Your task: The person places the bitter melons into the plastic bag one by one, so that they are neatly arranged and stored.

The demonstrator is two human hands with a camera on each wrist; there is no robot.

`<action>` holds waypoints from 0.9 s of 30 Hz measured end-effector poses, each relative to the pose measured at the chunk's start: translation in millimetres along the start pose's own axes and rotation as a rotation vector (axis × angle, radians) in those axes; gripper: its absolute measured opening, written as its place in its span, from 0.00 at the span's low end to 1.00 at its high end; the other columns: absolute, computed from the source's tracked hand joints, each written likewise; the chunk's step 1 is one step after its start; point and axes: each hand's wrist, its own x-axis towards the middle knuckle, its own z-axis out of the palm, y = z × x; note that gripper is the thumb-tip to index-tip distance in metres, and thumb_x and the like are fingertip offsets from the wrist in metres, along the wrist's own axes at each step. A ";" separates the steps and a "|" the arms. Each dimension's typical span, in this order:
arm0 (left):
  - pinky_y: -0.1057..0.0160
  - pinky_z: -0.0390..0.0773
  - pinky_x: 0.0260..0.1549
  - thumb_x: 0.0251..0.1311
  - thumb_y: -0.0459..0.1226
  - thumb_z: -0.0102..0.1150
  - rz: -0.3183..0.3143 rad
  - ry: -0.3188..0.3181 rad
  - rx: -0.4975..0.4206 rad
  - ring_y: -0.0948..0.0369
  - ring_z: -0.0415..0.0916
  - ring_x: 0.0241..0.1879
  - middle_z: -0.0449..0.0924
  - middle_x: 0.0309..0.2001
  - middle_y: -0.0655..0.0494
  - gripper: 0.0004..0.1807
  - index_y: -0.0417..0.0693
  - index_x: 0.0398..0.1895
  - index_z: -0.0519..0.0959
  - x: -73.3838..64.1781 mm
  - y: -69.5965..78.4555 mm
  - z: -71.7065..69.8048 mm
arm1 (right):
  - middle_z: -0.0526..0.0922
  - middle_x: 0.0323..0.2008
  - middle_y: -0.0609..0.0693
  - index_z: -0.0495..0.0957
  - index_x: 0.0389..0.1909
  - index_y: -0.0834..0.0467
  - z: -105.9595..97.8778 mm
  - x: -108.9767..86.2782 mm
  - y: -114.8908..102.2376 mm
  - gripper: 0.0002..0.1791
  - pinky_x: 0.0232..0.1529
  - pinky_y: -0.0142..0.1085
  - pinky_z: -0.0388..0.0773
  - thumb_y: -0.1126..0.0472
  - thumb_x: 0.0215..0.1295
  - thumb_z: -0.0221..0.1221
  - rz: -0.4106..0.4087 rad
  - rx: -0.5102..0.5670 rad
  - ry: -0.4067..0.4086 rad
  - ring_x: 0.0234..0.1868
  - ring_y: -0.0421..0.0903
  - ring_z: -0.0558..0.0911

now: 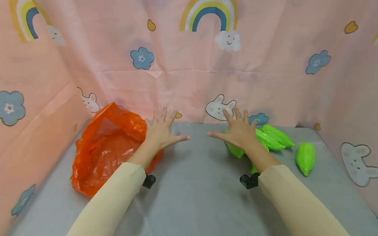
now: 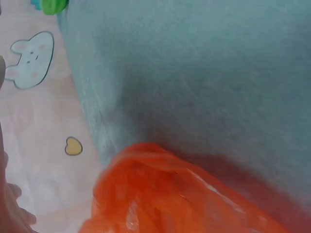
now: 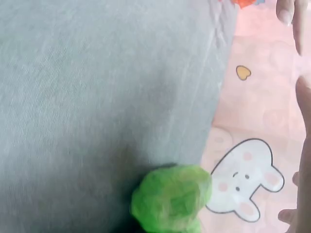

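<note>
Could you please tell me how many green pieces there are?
At least 4: a lone green piece at the right, a pair right of the right hand, a fourth piece partly behind that hand. The green patch below its wrist is unclear; more may be hidden.

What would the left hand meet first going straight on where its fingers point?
Probably the pink cloth ahead; nothing shows between it and the left hand, though the depth of that gap is hard to judge.

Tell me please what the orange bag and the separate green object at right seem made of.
Orange bag: probably thin plastic film, glossy and partly see-through; it shows crinkles and highlights. Green object: shiny, perhaps plastic or plastic-wrapped, judging by its highlights; its core is hidden.
</note>
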 end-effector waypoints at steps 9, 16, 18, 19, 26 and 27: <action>0.29 0.38 0.76 0.49 0.78 0.53 0.008 0.068 -0.134 0.42 0.32 0.83 0.34 0.84 0.51 0.63 0.68 0.83 0.37 -29.7 -27.0 -12.8 | 0.52 0.80 0.62 0.53 0.81 0.46 19.0 6.2 -19.9 0.58 0.73 0.73 0.49 0.22 0.54 0.58 -0.117 0.112 0.143 0.80 0.71 0.49; 0.34 0.42 0.78 0.53 0.72 0.58 0.072 0.128 -0.183 0.44 0.36 0.83 0.38 0.84 0.50 0.61 0.67 0.83 0.38 -57.0 -55.6 -15.6 | 0.57 0.79 0.60 0.56 0.80 0.47 35.0 5.5 -51.4 0.54 0.71 0.71 0.59 0.28 0.57 0.62 -0.182 0.286 0.209 0.79 0.68 0.56; 0.35 0.42 0.78 0.54 0.71 0.60 0.087 0.148 -0.196 0.44 0.37 0.83 0.39 0.84 0.50 0.61 0.64 0.83 0.40 -64.5 -63.0 -15.7 | 0.57 0.79 0.59 0.56 0.80 0.46 40.6 5.8 -61.0 0.53 0.70 0.69 0.63 0.31 0.57 0.64 -0.196 0.353 0.220 0.79 0.66 0.57; 0.36 0.43 0.79 0.54 0.70 0.61 0.087 0.157 -0.204 0.44 0.37 0.83 0.39 0.84 0.50 0.61 0.63 0.83 0.41 -68.3 -66.6 -15.4 | 0.57 0.79 0.58 0.57 0.79 0.46 43.3 6.1 -66.0 0.52 0.69 0.69 0.64 0.32 0.57 0.65 -0.205 0.384 0.226 0.79 0.65 0.58; 0.38 0.45 0.79 0.54 0.65 0.66 0.052 0.249 -0.260 0.45 0.40 0.83 0.39 0.84 0.49 0.62 0.57 0.83 0.41 -98.0 -87.5 -12.0 | 0.55 0.80 0.55 0.57 0.79 0.42 60.5 8.5 -101.7 0.49 0.68 0.69 0.65 0.34 0.59 0.65 -0.222 0.560 0.172 0.78 0.63 0.61; 0.37 0.46 0.79 0.54 0.64 0.66 0.046 0.262 -0.275 0.45 0.40 0.82 0.39 0.84 0.50 0.62 0.57 0.83 0.41 -102.5 -89.6 -11.5 | 0.54 0.81 0.54 0.57 0.79 0.41 63.1 9.0 -106.3 0.49 0.68 0.69 0.65 0.34 0.59 0.65 -0.220 0.577 0.160 0.78 0.63 0.62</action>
